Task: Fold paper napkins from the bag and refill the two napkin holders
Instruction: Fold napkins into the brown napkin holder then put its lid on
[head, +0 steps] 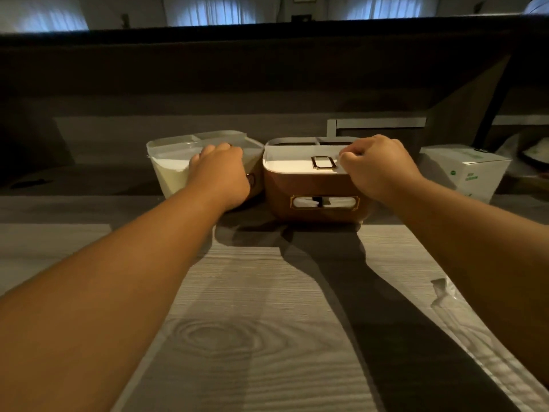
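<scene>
Two napkin holders stand side by side at the far end of the wooden table. The left holder is cream-white with a translucent divided top. The right holder is brown with a white lid, a gold-framed clasp on the lid and a gold-framed front slot where white napkins show. My left hand grips the top right edge of the left holder with curled fingers. My right hand grips the right side of the brown holder's lid, fingers curled over its edge. A plastic napkin bag lies at the table's right edge, partly hidden by my right forearm.
A white carton with green print stands to the right of the brown holder. A dark wall or bench back rises behind the holders. The grey wood-grain table stretches between my forearms. Dim objects sit at the far right.
</scene>
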A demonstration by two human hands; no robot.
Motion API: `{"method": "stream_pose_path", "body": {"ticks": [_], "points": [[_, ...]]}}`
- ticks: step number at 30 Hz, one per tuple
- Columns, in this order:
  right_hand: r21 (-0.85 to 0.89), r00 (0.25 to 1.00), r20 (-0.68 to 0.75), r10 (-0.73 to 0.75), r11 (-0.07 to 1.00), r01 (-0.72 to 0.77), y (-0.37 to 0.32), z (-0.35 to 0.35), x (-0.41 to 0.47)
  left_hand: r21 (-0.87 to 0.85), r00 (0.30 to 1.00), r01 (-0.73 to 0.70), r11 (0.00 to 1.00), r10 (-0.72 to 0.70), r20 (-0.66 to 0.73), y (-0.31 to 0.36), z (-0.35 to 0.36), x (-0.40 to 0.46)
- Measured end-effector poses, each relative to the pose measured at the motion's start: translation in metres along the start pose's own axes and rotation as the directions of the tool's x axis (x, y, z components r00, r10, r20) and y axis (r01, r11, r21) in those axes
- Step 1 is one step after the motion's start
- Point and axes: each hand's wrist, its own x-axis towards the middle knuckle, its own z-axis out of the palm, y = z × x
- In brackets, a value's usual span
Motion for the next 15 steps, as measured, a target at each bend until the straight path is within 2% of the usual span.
{"method": "stream_pose_path", "body": {"ticks": [2,4,6,10,12,15], "points": [[-0.040,1.000,0.001,0.021,0.999,-0.021,0.000,0.001,0.004,0.006,0.995,-0.075,0.997,0.075,-0.060,-0.011,0.002,-0.005],[-0.121,0.998,-0.001,0.065,0.991,-0.065,0.000,0.001,0.007,-0.058,0.983,-0.112,0.992,0.102,-0.152,-0.022,0.003,-0.009],[-0.076,0.995,0.022,0.096,0.993,-0.094,-0.002,-0.001,0.010,-0.172,0.973,-0.136,0.976,0.100,-0.206,-0.033,0.003,-0.012],[0.065,0.986,0.032,0.163,0.984,-0.164,-0.005,-0.002,0.011,-0.488,0.982,-0.154,0.859,0.078,-0.173,-0.048,-0.005,-0.017],[0.084,0.980,0.014,0.201,0.976,-0.201,-0.007,-0.001,0.011,-0.554,0.988,-0.130,0.822,0.060,-0.143,-0.050,-0.009,-0.018],[-0.001,0.982,0.068,0.176,0.984,-0.176,-0.015,-0.007,0.012,-0.598,0.995,-0.092,0.796,0.051,-0.085,-0.051,-0.017,-0.017]]}}
